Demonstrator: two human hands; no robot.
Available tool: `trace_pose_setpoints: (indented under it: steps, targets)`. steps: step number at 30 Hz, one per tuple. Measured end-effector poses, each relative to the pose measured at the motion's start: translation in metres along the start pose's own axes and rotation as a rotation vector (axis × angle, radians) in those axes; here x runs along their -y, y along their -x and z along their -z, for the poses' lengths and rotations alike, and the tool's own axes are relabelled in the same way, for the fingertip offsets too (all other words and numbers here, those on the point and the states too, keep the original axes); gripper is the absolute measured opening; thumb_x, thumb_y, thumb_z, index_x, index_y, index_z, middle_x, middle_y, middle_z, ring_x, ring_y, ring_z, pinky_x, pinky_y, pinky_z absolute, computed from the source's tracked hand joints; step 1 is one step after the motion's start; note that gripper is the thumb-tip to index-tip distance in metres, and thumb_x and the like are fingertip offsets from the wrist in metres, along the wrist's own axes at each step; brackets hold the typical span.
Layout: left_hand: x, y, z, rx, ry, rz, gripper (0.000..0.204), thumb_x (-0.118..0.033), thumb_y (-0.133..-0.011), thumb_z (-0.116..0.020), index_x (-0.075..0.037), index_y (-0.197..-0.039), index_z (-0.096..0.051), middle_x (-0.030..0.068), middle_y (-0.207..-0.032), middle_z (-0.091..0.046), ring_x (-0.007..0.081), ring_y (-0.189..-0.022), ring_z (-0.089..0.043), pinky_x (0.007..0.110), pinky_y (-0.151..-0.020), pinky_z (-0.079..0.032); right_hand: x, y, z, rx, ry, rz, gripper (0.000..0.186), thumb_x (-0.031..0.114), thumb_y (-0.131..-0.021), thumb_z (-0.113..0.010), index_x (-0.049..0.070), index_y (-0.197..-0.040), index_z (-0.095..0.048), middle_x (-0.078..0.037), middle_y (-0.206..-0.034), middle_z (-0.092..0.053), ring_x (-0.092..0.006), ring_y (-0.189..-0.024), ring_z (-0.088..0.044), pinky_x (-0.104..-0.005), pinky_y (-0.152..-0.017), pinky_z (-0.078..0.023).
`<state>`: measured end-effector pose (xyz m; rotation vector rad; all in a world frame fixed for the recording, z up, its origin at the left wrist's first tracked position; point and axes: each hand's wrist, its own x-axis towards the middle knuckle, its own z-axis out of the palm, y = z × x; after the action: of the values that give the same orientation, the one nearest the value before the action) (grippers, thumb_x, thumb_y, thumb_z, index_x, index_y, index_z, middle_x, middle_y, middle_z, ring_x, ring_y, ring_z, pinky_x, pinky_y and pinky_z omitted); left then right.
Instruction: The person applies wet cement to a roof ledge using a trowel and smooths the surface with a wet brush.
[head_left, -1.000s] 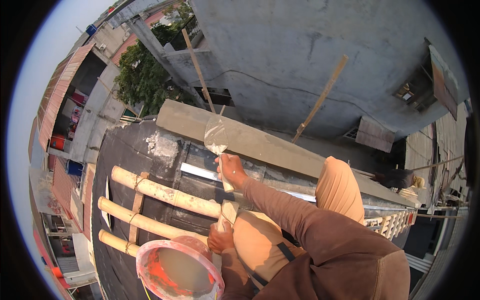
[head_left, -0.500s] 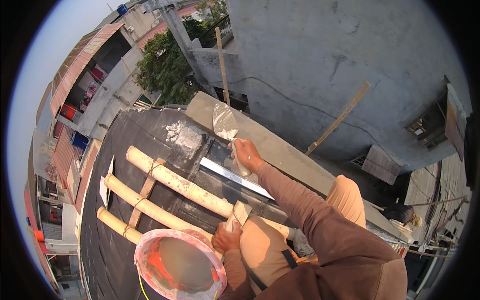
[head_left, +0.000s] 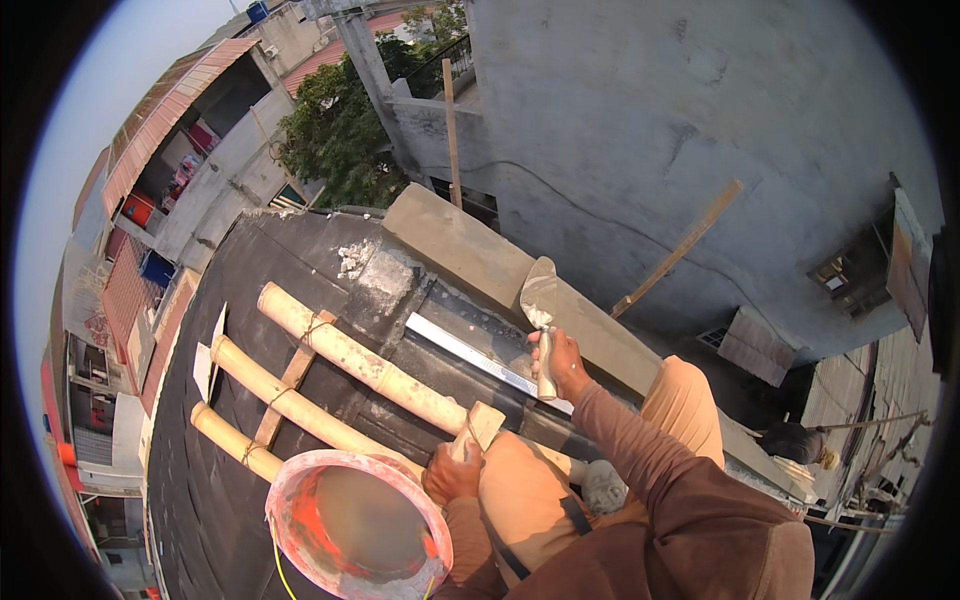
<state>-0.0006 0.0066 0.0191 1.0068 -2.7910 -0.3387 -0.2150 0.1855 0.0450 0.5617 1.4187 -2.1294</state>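
My right hand [head_left: 566,364] is closed round the handle of a trowel [head_left: 539,290], whose blade points away over the grey plastered wall top [head_left: 470,250]. Whether the blade touches the plaster I cannot tell. Some pale mortar clings to the blade near the handle. At my knee, my left hand [head_left: 453,474] grips the end of a wooden batten [head_left: 484,424] lashed across the bamboo poles. Just left of that hand stands a pink-rimmed bucket [head_left: 285,500] with cloudy grey liquid inside. A long silvery straightedge [head_left: 460,347] lies between the poles and the wall top.
Several bamboo poles [head_left: 350,352] lie over the dark sloping roof [head_left: 200,480]. Crumbs of mortar [head_left: 355,260] sit near the wall's far end. Beyond the wall rises a tall grey building [head_left: 640,130], with a gap below and a slanting timber [head_left: 680,245] between.
My right hand has moved the trowel to the right and nearer along the wall top. My left hand stays on the batten. The view has shifted slightly.
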Motion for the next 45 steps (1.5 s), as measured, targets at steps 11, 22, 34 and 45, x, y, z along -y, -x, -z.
trace_pose_setpoints:
  steps: [11,22,34,45]
  targets:
    - [0.001,-0.002,0.009,0.000,-0.013,0.031,0.050,-0.053,-0.079,-0.072,-0.003,-0.089,-0.073,0.0215,-0.082,-0.073,0.0429,-0.074,-0.069,0.052,-0.069,-0.052,0.071,-0.064,-0.154,0.278,0.275,0.261,0.038,0.031,-0.103,-0.040,0.000,-0.100,-0.062,-0.009,-0.072,-0.060,-0.0202,-0.052,-0.058,-0.0349,-0.052,-0.051]
    - [0.004,-0.003,0.009,-0.030,0.029,0.017,0.048,-0.052,-0.078,-0.073,-0.004,-0.080,-0.068,0.0197,-0.077,-0.071,0.0424,-0.071,-0.067,0.053,-0.066,-0.051,0.061,-0.083,-0.152,0.237,0.630,0.283,0.039,0.030,-0.099,-0.049,-0.005,-0.091,-0.064,-0.016,-0.073,-0.065,-0.0259,-0.057,-0.066,-0.0400,-0.056,-0.054]
    - [0.005,-0.001,0.007,-0.045,0.052,-0.002,0.047,-0.051,-0.078,-0.074,-0.004,-0.080,-0.068,0.0200,-0.078,-0.071,0.0422,-0.073,-0.068,0.052,-0.067,-0.051,0.072,-0.083,-0.146,0.251,0.680,0.184,0.044,0.032,-0.104,-0.041,-0.006,-0.105,-0.064,-0.013,-0.077,-0.062,-0.0212,-0.054,-0.060,-0.0363,-0.051,-0.051]
    - [0.006,-0.004,0.002,-0.056,0.154,0.019,0.047,-0.049,-0.079,-0.073,-0.003,-0.079,-0.066,0.0229,-0.080,-0.071,0.0429,-0.076,-0.068,0.053,-0.072,-0.051,0.155,-0.087,-0.121,-0.079,1.364,0.923,0.033,0.024,-0.098,-0.059,-0.006,-0.108,-0.067,-0.027,-0.105,-0.072,-0.0475,-0.101,-0.069,-0.0516,-0.087,-0.056]
